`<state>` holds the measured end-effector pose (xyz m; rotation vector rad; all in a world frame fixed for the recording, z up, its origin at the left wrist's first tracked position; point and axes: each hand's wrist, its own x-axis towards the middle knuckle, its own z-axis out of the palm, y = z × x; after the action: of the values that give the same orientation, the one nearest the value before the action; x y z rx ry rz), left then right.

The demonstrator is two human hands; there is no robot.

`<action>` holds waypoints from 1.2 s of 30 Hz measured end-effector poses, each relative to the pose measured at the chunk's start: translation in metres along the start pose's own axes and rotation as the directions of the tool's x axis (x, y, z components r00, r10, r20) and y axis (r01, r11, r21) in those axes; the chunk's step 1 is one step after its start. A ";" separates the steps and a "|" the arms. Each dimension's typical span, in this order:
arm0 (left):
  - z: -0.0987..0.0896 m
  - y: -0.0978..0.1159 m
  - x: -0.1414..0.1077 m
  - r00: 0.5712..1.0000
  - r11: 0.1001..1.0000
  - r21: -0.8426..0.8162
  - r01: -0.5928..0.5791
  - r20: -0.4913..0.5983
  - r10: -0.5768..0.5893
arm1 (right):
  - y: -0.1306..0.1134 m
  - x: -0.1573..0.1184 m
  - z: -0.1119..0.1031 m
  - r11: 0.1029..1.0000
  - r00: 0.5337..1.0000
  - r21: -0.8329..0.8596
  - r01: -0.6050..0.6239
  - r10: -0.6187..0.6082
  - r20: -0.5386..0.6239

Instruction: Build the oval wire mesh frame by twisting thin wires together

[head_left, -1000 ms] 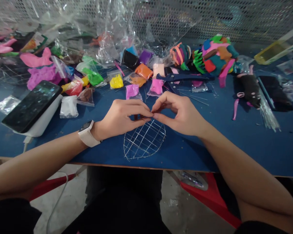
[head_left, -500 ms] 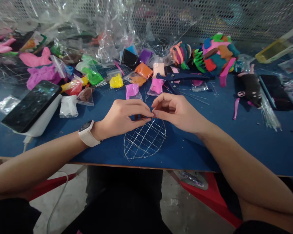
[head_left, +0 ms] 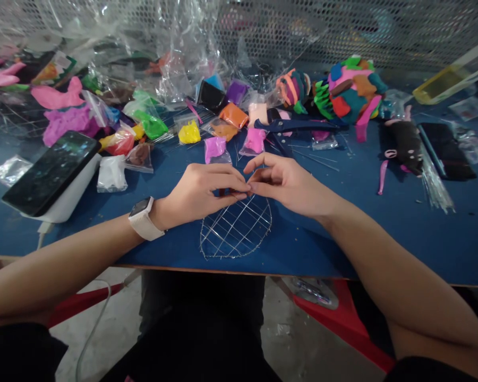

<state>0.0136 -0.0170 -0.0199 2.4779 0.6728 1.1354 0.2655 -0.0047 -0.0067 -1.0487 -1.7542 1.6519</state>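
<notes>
A leaf-shaped wire frame (head_left: 236, 228) with a crossed wire grid hangs or lies near the table's front edge, its far end hidden under my fingers. My left hand (head_left: 207, 191), below a watch with a pale strap (head_left: 146, 218), pinches the far edge of the frame with thumb and fingers. My right hand (head_left: 282, 183) meets it at the fingertips, thumb and index finger closed on the same far part of the wire. Its other fingers curl loosely.
Beyond my hands lie bagged clay, such as a pink packet (head_left: 255, 141) and a yellow one (head_left: 189, 132), and dark blue pliers (head_left: 298, 126). A phone (head_left: 52, 172) rests at left. A dark clay figure (head_left: 407, 146) and loose wires (head_left: 438, 185) are at right.
The wire frame has turned slightly, its near tip shifting a little left. My right index finger has lifted slightly and moved left. My left hand is nearly unchanged.
</notes>
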 end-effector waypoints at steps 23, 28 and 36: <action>-0.002 -0.002 -0.001 1.000 0.999 0.016 0.028 0.004 -0.028 | -0.010 -0.009 0.007 0.884 0.957 -0.421 0.205 -0.272 -0.103; 0.000 0.003 0.000 0.993 0.993 -0.010 0.114 -0.022 -0.115 | -0.007 -0.009 0.004 0.797 0.919 -0.531 0.286 -0.386 -0.085; -0.002 0.009 0.002 0.985 0.984 -0.047 0.174 -0.006 -0.174 | -0.007 -0.009 -0.001 0.717 0.889 -0.593 0.366 -0.458 -0.005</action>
<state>0.0153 -0.0232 -0.0134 2.3249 0.8384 1.0852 0.2702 -0.0111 0.0012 -0.8889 -2.2466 0.7421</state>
